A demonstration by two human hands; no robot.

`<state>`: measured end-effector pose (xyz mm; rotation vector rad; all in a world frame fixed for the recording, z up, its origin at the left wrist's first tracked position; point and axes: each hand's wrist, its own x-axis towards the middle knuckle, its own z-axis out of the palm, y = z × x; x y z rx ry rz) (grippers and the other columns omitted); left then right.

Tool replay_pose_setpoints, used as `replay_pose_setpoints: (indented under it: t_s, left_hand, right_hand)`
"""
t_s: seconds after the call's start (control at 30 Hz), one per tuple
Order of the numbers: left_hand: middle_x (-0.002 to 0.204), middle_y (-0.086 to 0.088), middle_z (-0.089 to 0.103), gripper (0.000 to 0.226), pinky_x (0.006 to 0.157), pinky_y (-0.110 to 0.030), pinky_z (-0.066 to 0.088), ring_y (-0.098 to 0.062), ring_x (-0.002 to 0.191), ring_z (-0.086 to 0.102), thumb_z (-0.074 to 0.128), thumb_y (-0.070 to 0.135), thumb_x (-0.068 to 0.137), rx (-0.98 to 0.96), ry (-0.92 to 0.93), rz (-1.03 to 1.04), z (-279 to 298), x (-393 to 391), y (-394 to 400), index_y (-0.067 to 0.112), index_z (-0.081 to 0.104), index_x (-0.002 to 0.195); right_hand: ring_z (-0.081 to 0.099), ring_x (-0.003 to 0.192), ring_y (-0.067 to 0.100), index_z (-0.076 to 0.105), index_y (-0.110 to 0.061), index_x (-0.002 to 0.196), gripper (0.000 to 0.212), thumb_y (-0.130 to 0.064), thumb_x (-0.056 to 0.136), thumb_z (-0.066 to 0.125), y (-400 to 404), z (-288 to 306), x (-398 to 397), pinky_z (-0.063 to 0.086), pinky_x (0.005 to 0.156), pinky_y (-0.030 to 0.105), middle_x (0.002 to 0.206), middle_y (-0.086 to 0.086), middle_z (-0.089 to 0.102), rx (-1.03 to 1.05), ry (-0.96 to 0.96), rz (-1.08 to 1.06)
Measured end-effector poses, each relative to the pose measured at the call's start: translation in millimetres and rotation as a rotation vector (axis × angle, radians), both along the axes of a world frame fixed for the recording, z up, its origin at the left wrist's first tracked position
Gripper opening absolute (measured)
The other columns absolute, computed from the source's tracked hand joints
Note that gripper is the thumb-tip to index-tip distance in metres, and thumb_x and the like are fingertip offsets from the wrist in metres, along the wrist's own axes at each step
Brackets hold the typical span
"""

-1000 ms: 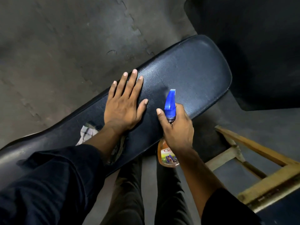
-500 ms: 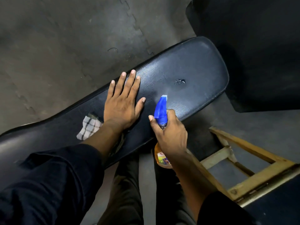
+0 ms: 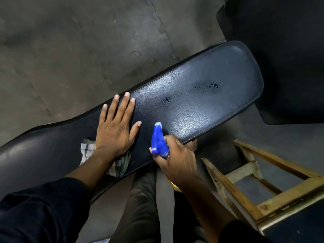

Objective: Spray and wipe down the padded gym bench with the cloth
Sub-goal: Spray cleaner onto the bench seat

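Bottle (image 3: pixel 159 141) gripped in our right hand (image 3: pixel 177 158), aimed to wet the bench (image 3: pixel 201 95); our left hand (image 3: pixel 115 130), fingers spread, pins the cloth (image 3: pixel 121 163) for wiping.

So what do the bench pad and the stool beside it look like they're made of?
The bench pad looks like black vinyl or leatherette: pebbled grain, soft sheen, spray beading on top. The stool looks like bare, unfinished wood: pale, rough, scuffed rails with a visible joint.
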<state>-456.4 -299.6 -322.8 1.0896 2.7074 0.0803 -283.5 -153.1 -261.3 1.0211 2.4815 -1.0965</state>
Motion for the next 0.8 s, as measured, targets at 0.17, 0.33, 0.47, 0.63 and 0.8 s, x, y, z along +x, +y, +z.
replay_pose_setpoints:
  t_s: [0.17, 0.33, 0.47, 0.63, 0.8]
  left_hand:
    - [0.183, 0.006, 0.005, 0.076, 0.135, -0.052, 0.015, -0.02, 0.17, 0.007, 0.033, 0.061, 0.109, 0.02, 0.006, 0.008, -1.3, -0.4, 0.7, 0.025, 0.014, 0.174]
    - [0.183, 0.008, 0.006, 0.077, 0.135, -0.052, 0.015, -0.02, 0.17, 0.008, 0.034, 0.062, 0.108, 0.017, 0.017, 0.009, -3.0, -0.5, 1.1, 0.027, 0.014, 0.174]
    - [0.183, 0.007, 0.009, 0.076, 0.135, -0.052, 0.015, -0.02, 0.169, 0.01, 0.034, 0.061, 0.108, 0.007, 0.037, 0.011, -3.2, -1.1, 1.0, 0.027, 0.016, 0.173]
    - [0.183, 0.009, 0.01, 0.072, 0.135, -0.051, 0.015, -0.018, 0.169, 0.01, 0.034, 0.059, 0.11, 0.012, 0.038, 0.019, -1.4, 0.6, 1.2, 0.028, 0.017, 0.173]
    - [0.182, 0.009, 0.014, 0.069, 0.134, -0.049, 0.016, -0.017, 0.169, 0.013, 0.036, 0.057, 0.11, 0.022, 0.075, 0.016, -2.3, 1.6, 0.9, 0.029, 0.02, 0.172]
  right_hand:
    - [0.068, 0.093, 0.02, 0.05, -0.035, 0.109, 0.043, -0.066, 0.083, 0.065, -17.1, 1.1, -0.5, 0.037, 0.078, 0.037, 0.106, -0.014, 0.071, 0.026, 0.024, 0.062]
    - [0.067, 0.088, 0.027, 0.046, -0.032, 0.098, 0.038, -0.063, 0.085, 0.064, -24.4, -9.9, 7.3, 0.031, 0.069, 0.036, 0.096, -0.008, 0.069, -0.033, 0.015, 0.03]
    - [0.065, 0.083, 0.025, 0.046, -0.033, 0.101, 0.041, -0.065, 0.085, 0.065, -34.6, -16.8, 10.4, 0.033, 0.066, 0.035, 0.098, -0.01, 0.069, -0.008, 0.066, 0.083]
    - [0.069, 0.089, 0.031, 0.05, -0.034, 0.109, 0.043, -0.064, 0.085, 0.066, -39.8, -24.5, 19.9, 0.036, 0.066, 0.036, 0.098, -0.007, 0.073, 0.001, 0.12, -0.033]
    - [0.068, 0.084, 0.036, 0.053, -0.028, 0.102, 0.039, -0.06, 0.089, 0.073, -34.0, -31.7, 33.1, 0.035, 0.065, 0.037, 0.087, -0.002, 0.071, -0.007, 0.114, -0.201]
